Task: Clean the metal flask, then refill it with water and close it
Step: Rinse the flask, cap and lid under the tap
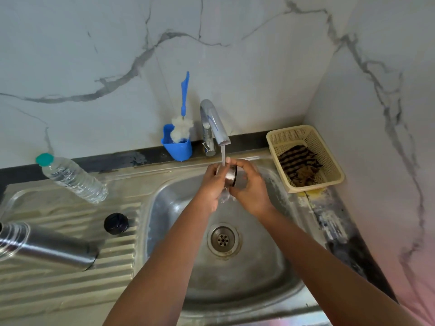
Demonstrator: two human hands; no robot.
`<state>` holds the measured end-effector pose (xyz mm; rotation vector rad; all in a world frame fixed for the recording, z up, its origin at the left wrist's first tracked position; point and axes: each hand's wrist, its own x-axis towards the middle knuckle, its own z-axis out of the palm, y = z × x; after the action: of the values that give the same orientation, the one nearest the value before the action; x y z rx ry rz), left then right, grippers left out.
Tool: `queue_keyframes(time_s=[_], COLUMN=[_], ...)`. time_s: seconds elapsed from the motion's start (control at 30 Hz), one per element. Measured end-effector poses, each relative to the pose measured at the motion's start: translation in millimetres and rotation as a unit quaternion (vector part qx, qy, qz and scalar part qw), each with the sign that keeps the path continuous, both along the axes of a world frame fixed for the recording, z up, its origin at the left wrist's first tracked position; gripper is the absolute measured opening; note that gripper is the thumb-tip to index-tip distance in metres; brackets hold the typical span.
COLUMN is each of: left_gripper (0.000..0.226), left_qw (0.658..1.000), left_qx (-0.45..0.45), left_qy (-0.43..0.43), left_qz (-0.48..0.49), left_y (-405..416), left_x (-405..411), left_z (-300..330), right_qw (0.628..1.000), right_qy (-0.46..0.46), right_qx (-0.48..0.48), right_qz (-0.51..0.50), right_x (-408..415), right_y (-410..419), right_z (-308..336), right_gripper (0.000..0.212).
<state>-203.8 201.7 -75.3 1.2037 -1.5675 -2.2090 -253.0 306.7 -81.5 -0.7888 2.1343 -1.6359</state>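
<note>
The metal flask [47, 243] stands open on the ribbed drainboard at the left, its threaded neck toward the frame edge. A black inner stopper [116, 223] sits beside it on the drainboard. Over the sink basin [270, 267], my left hand [211, 184] and my right hand [249, 187] both grip a small metal cap [231, 175] with a black rim. The cap is held under the stream running from the chrome tap [213, 123]. Water spills down between my palms.
A plastic water bottle [73, 178] with a green cap stands at the back left. A blue holder [177, 144] with a bottle brush is beside the tap. A beige basket [306, 158] with a striped cloth sits in the right corner. The drain [223, 240] is below my arms.
</note>
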Motion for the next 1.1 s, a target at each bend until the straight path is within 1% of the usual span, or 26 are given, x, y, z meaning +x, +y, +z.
queue_keyframes(time_s=[0.03, 0.07, 0.13, 0.17, 0.2, 0.3, 0.4, 0.5, 0.57, 0.6, 0.67, 0.7, 0.73, 0.8, 0.87, 0.9, 0.97, 1.0, 1.1], left_gripper=[0.050, 0.047, 0.039, 0.037, 0.036, 0.040, 0.050, 0.055, 0.054, 0.054, 0.057, 0.062, 0.067, 0.075, 0.070, 0.065, 0.054, 0.049, 0.040], left_qw=[1.000, 0.999, 0.998, 0.997, 0.997, 0.993, 0.990, 0.980, 0.964, 0.950, 0.902, 0.882, 0.871, 0.869, 0.882, 0.899, 0.941, 0.956, 0.983], left_qx=[-0.012, -0.019, -0.022, -0.020, -0.016, -0.002, -0.041, -0.134, -0.209, -0.265, -0.397, -0.439, -0.458, -0.455, -0.432, -0.403, -0.307, -0.262, -0.150], left_qy=[0.011, 0.026, 0.053, 0.067, 0.079, 0.118, 0.135, 0.137, 0.145, 0.147, 0.145, 0.142, 0.141, 0.142, 0.132, 0.121, 0.099, 0.096, 0.098], left_qz=[0.012, 0.019, 0.018, 0.012, 0.007, 0.002, -0.009, -0.055, -0.074, -0.077, -0.086, -0.097, -0.108, -0.130, -0.132, -0.123, -0.099, -0.088, -0.047], left_y=[0.0, 0.5, 1.1, 1.3, 0.9, -0.7, -3.3, -4.8, -5.1, -5.7, -8.2, -9.3, -11.0, -13.6, -14.6, -14.0, -12.5, -12.6, -13.1], left_x=[-0.7, -1.3, -1.1, 0.6, 2.4, 9.0, 14.8, 15.2, 12.2, 10.6, 8.0, 7.8, 8.9, 12.5, 17.1, 19.8, 25.4, 27.2, 28.2], left_z=[-1.0, 0.7, 4.6, 7.0, 7.9, 10.8, 12.4, 12.9, 13.9, 14.0, 13.5, 13.1, 13.2, 12.0, 9.8, 9.1, 6.4, 4.0, 1.5], right_qw=[0.998, 0.990, 0.961, 0.950, 0.941, 0.931, 0.900, 0.891, 0.877, 0.866, 0.847, 0.841, 0.842, 0.853, 0.866, 0.874, 0.894, 0.902, 0.925], right_qy=[-0.054, -0.127, -0.255, -0.290, -0.316, -0.353, -0.420, -0.440, -0.465, -0.483, -0.511, -0.519, -0.518, -0.503, -0.481, -0.466, -0.429, -0.411, -0.354], right_qx=[-0.019, -0.052, -0.108, -0.117, -0.117, -0.087, -0.115, -0.111, -0.118, -0.126, -0.145, -0.151, -0.150, -0.140, -0.135, -0.133, -0.129, -0.130, -0.137], right_qz=[-0.005, -0.004, 0.011, 0.015, 0.015, 0.016, 0.006, -0.013, -0.022, -0.027, -0.032, -0.030, -0.029, -0.026, -0.019, -0.014, 0.005, 0.014, 0.028], right_x=[-0.4, -1.0, -3.9, -6.1, -8.1, -15.0, -16.7, -14.7, -11.4, -9.8, -9.3, -9.6, -9.6, -9.2, -9.7, -10.2, -10.5, -9.7, -5.2], right_y=[0.0, 0.4, 1.6, 2.7, 4.1, 5.7, 4.5, 2.0, -0.6, -1.5, -3.2, -4.1, -5.4, -7.5, -9.3, -10.2, -11.4, -11.5, -11.5], right_z=[0.2, 1.5, 2.9, 4.1, 5.9, 6.2, 3.8, 4.7, 6.4, 7.8, 7.9, 8.0, 7.5, 7.3, 7.1, 7.6, 7.9, 7.8, 8.1], right_gripper=[0.054, 0.046, 0.035, 0.033, 0.031, 0.028, 0.030, 0.031, 0.036, 0.040, 0.052, 0.056, 0.057, 0.045, 0.033, 0.030, 0.028, 0.026, 0.020])
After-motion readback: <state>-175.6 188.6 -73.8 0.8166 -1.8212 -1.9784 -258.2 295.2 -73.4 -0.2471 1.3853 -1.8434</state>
